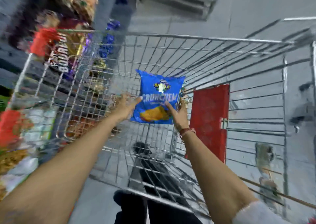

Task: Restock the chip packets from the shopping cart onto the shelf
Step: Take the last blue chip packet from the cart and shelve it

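A blue chip packet (158,97) hangs inside the wire shopping cart (188,37), above its floor. My right hand (178,113) grips the packet's lower right side, fingers laid across its front. My left hand (124,106) reaches in from the left with fingers spread, and its fingertips touch the packet's left edge. The shelf (51,41) with colourful snack packets runs along the left, blurred by motion.
A red panel (209,118) hangs on the cart's right wall. The cart's folded wire flap (82,104) stands at its left side. Grey floor lies beyond the cart, with a second wire cart frame (290,104) to the right.
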